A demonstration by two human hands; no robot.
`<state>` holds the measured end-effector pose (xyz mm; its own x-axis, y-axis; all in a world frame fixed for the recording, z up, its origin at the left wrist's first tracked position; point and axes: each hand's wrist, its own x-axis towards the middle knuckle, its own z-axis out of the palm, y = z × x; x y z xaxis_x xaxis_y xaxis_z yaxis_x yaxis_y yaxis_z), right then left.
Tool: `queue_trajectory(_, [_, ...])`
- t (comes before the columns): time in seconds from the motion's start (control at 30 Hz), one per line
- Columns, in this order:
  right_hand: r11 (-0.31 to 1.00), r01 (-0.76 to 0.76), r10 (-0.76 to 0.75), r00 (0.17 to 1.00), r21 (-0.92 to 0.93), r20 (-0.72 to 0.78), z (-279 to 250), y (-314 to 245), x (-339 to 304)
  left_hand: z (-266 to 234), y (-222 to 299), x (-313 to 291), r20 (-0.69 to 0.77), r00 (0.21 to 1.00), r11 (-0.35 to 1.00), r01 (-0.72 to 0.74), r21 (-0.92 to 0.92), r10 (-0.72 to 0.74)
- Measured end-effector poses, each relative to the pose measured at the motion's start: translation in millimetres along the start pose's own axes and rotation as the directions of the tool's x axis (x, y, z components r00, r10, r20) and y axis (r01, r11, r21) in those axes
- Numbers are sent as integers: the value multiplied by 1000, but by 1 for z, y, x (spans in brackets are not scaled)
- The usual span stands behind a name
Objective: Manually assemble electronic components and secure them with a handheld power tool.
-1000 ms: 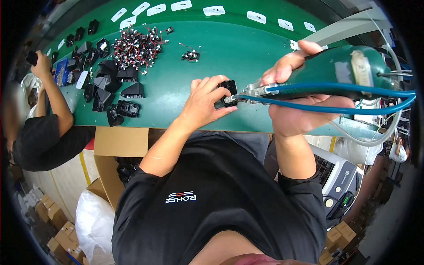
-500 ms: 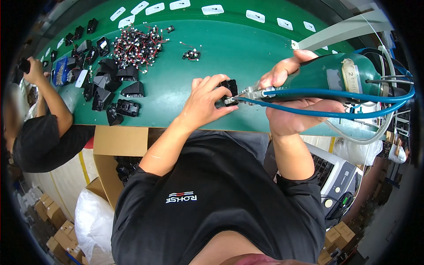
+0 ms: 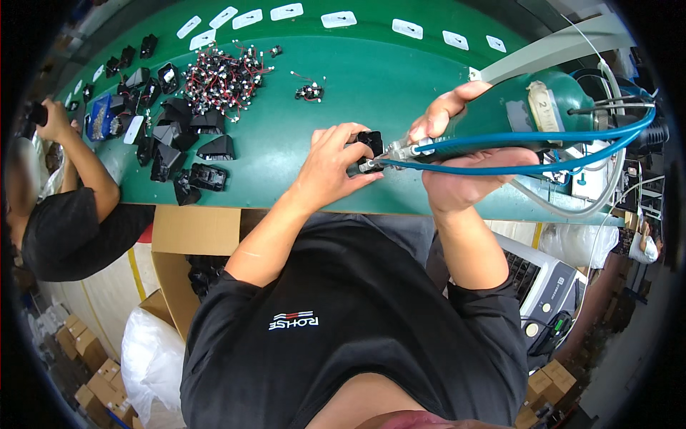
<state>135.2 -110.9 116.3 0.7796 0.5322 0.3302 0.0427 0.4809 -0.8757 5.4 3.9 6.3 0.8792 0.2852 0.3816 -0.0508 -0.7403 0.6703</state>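
Observation:
My left hand (image 3: 330,163) is closed round a small black plastic housing (image 3: 370,143), which it steadies on the green bench. My right hand (image 3: 457,179) grips a green power screwdriver (image 3: 507,111) lying nearly level, with thumb and fingers on either side of its body. The tool's metal nose (image 3: 396,151) points left and meets the housing at my left fingertips. Exactly where the tip sits inside the housing is hidden by my fingers. Blue air hoses (image 3: 529,170) loop from the nose back to the tool's rear.
A heap of small wired parts (image 3: 225,80) lies left of centre, and one wired part (image 3: 309,91) sits apart. Several black housings (image 3: 168,161) are scattered by a blue tray (image 3: 101,118). At left, a co-worker's hand (image 3: 56,121) holds a dark part. An open carton (image 3: 196,229) stands below the bench edge.
My right hand and the screwdriver have shifted left and slightly away from me, closer to the housing. The hoses moved along. My left hand stays nearly still on the housing.

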Motion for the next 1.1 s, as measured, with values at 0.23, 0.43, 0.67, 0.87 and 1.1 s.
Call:
queue_trajectory(0.23, [951, 193, -269, 900, 240, 343, -22, -82, 57, 0, -2, -3, -26, 999, 999, 26, -32, -27])
queue_trajectory(0.43, [951, 159, -240, 919, 264, 312, -20, -48, 43, 6, -10, -6, -21, 999, 998, 38, -48, -39])
queue_trajectory(0.67, [920, -12, -67, 980, 392, 189, 2, 3, 12, 3, -7, -3, 1, 998, 996, 67, -58, -67])
queue_trajectory(0.87, [945, -22, -29, 988, 327, 149, 3, 12, 7, 3, -5, -3, -3, 996, 993, 86, -76, -87])
queue_trajectory(1.1, [924, -19, -58, 980, 382, 190, 0, 12, 9, 4, -6, -3, -12, 996, 994, 85, -73, -86])
